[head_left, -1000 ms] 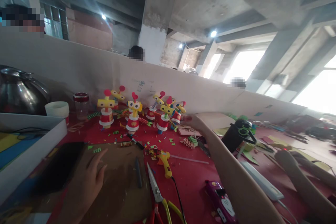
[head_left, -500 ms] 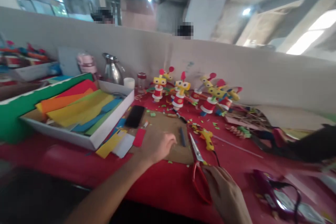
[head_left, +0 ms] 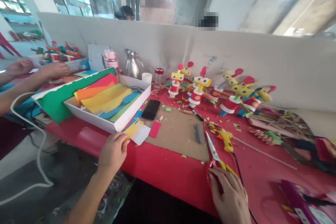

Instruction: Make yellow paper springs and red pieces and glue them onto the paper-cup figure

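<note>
My left hand [head_left: 112, 151] rests on the front edge of the red table [head_left: 162, 171]. Its fingers are curled, with the tips at a yellow paper piece [head_left: 133, 128] that lies beside a white piece [head_left: 141, 135]. Whether it grips the paper is unclear. My right hand [head_left: 229, 196] is low at the front right, with its fingers laid over the red and yellow handles of the scissors [head_left: 214, 154]. The blades point away across a brown cardboard mat [head_left: 178, 133].
A white box [head_left: 131, 112] of coloured paper sheets stands at the left, with a black phone [head_left: 151, 109] beside it. A blue pen [head_left: 198, 133], yellow glue gun [head_left: 225, 140] and paper-cup figures [head_left: 196, 92] lie behind. Another person's hands [head_left: 52, 70] work at far left.
The view has swung left and down. My left hand moved from the cardboard mat to the paper pieces at the table edge. My right hand came back from the far figures to the scissors handles.
</note>
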Available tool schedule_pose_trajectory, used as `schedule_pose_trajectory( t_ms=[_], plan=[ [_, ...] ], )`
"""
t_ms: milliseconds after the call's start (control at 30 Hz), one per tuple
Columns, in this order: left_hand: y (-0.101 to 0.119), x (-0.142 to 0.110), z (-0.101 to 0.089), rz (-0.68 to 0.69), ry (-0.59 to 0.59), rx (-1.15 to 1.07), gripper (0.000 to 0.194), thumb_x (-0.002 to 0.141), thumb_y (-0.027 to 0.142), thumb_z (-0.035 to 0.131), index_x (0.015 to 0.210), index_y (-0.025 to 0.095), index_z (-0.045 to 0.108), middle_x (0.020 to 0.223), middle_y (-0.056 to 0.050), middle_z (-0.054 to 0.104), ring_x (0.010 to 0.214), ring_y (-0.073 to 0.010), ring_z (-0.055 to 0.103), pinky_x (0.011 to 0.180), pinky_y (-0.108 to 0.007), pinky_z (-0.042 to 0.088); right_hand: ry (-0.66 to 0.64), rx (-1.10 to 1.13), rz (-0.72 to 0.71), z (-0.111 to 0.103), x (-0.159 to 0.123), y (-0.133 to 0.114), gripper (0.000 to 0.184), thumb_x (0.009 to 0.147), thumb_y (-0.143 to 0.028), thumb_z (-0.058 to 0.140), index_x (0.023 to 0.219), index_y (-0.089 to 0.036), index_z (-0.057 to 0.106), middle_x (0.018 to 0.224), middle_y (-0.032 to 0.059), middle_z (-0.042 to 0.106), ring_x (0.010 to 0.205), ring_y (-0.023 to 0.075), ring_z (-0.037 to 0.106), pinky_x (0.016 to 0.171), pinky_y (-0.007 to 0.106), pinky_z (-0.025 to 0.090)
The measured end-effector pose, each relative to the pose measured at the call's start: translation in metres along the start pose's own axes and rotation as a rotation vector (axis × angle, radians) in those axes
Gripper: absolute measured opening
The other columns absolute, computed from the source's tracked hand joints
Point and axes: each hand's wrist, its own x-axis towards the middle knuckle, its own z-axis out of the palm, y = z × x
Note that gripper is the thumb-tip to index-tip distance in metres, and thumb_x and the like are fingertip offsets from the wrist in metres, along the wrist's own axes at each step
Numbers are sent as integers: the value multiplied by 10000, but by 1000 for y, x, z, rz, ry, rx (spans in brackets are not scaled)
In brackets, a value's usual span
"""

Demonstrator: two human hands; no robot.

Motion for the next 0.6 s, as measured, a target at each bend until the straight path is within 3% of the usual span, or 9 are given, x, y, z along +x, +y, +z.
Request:
schedule_pose_trajectory(
  t_ms=[133, 300, 433, 600],
  plan=[
    [-5, -6, 4, 66, 34, 82, 252, 882, 241, 497, 1041, 174, 680, 1087, -109, 700, 1003, -285, 633, 899, -425, 512, 35, 3, -22, 2, -2, 1, 208, 932, -325, 471, 988, -213, 637, 975, 95, 679, 932, 264, 599, 844, 447, 489],
    [16, 6, 7, 201, 137, 4, 231, 894, 244, 500, 1025, 187, 682, 1083, -102, 692, 1012, -254, 639, 920, -402, 515, 85, -17, -44, 3, -2, 1, 200, 941, -301, 468, 1026, -205, 623, 1002, 96, 666, 946, 248, 595, 851, 419, 480],
    [41, 28, 15, 295, 25, -123, 240, 904, 239, 495, 1044, 194, 685, 1123, -81, 696, 1047, -219, 642, 935, -357, 519, 137, -44, -60, 4, -2, -1, 199, 948, -282, 456, 1041, -197, 610, 1002, 99, 662, 946, 243, 594, 856, 409, 467],
    [56, 71, 28, 244, -71, -127, 298, 908, 254, 479, 1117, 164, 672, 1155, -104, 697, 1061, -238, 644, 935, -385, 513, 120, -54, -36, 5, -5, 0, 109, 942, -263, 476, 911, -212, 567, 921, 79, 659, 898, 231, 598, 800, 365, 475]
  ],
)
